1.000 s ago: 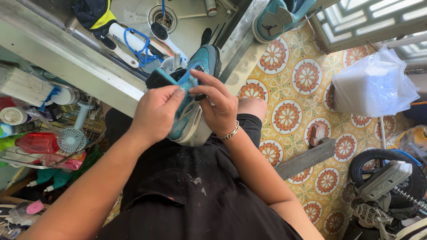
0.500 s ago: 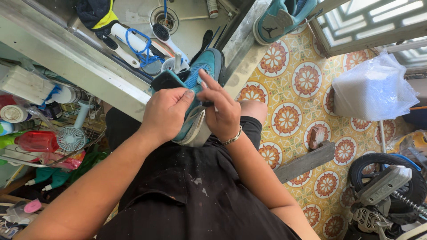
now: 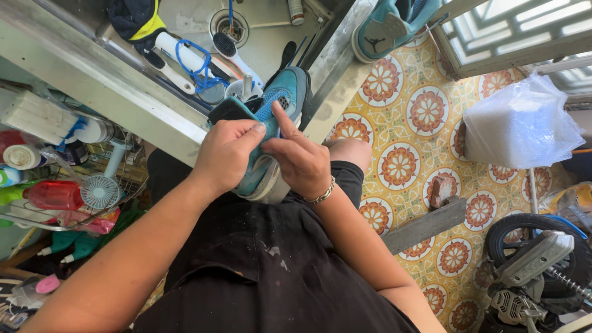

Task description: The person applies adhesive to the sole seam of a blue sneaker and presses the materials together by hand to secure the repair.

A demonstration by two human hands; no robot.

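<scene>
A teal sneaker (image 3: pixel 285 97) with a pale sole rests over my lap, its toe pointing toward the metal sink (image 3: pixel 265 37). My left hand (image 3: pixel 225 154) wraps around its heel end and black tongue. My right hand (image 3: pixel 299 154) lies on the shoe's side, forefinger stretched up along the teal upper and a bracelet on the wrist. Both hands hide the middle of the shoe.
In the sink lie several brushes (image 3: pixel 231 52), a blue cord and a dark cloth (image 3: pixel 135 18). A second teal sneaker (image 3: pixel 385 28) sits on the patterned tile floor (image 3: pixel 425 117). A bubble-wrap bag (image 3: pixel 521 126) is at right, a wheel (image 3: pixel 536 246) lower right, bottles and a small fan (image 3: pixel 98 191) at left.
My left hand has slid down toward the heel. My right forefinger has straightened and lies up along the shoe's side. The shoe has stayed over my lap.
</scene>
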